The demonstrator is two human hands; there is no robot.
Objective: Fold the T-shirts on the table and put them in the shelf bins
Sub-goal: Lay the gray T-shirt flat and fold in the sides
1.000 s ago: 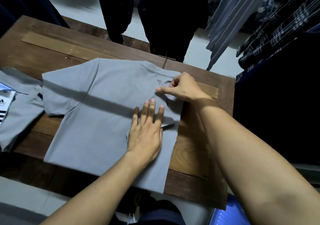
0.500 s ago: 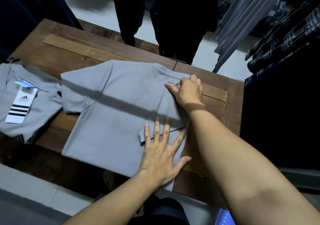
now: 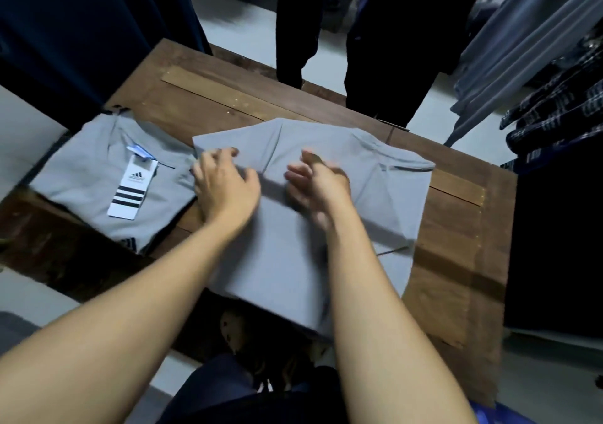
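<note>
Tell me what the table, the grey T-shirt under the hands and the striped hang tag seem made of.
The table: dark stained wood, matte; grain and plank seams show. The grey T-shirt: soft knit, likely cotton or a blend; matte, creases softly. The hang tag: stiff white card, probably paper, printed black stripes; lies flat.

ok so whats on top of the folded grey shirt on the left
A white hang tag with three black stripes lies on the folded grey shirt, with a small blue label at its top end. Whatever the tag covers on the shirt's front is hidden.
</note>
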